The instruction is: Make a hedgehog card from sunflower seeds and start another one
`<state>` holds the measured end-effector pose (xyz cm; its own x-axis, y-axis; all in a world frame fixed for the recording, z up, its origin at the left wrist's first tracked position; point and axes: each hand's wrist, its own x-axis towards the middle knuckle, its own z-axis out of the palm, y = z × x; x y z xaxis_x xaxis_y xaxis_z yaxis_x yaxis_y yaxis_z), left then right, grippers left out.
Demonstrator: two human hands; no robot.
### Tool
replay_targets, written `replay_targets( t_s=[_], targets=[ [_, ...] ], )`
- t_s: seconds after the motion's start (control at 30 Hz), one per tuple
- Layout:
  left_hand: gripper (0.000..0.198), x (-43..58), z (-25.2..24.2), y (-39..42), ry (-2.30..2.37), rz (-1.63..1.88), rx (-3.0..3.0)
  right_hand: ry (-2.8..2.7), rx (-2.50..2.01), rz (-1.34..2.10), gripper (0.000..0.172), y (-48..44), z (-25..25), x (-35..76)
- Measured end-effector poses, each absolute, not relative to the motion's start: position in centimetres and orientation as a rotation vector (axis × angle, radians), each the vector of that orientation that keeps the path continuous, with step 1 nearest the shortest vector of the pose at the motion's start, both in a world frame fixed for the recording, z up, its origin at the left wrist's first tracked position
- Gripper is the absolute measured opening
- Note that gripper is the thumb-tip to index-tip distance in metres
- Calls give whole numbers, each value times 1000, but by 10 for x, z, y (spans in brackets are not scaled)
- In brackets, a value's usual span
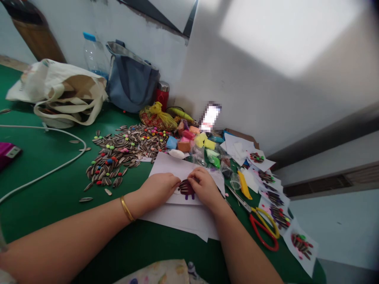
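Note:
Both my hands rest on a small white paper square [180, 197] lying on a stack of white sheets [177, 219] on the green table [53, 173]. A dark purple clay shape [186, 188] with seeds stuck on it sits on the square. My left hand [158, 188], with a gold bangle at the wrist, has its fingers curled against the shape's left side. My right hand [204, 186] pinches at the shape's upper right edge; what the fingertips hold is too small to make out.
A heap of sunflower seeds [121, 154] with coloured beads lies at the left. Coloured clay blocks [192, 140] sit behind the paper. Red-and-yellow scissors [263, 227], a yellow knife [243, 184] and several finished seed cards [278, 205] lie at the right. Bags [59, 92], a bottle and a white cable [44, 169] occupy the back left.

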<state>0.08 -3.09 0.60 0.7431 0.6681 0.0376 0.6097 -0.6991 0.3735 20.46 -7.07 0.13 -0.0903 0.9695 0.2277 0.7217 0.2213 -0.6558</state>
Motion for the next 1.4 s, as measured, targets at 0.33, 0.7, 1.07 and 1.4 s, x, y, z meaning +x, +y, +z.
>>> replay_targets(
  t_s=[0.33, 0.7, 1.07, 1.4],
  targets=[
    [29, -1, 4, -30, 988, 261, 2607, -1870, -1566, 520, 13, -72, 1, 203],
    [29, 0, 4, -28, 959, 222, 2628, -1882, -1573, 572, 14, -72, 1, 201],
    [29, -7, 10, -27, 959, 207, 2645, -1876, -1566, 555, 13, -74, 3, 200],
    [25, -11, 17, -37, 982, 113, 2726, -1782, -1643, 466, 11, -82, 1, 204]
  ],
)
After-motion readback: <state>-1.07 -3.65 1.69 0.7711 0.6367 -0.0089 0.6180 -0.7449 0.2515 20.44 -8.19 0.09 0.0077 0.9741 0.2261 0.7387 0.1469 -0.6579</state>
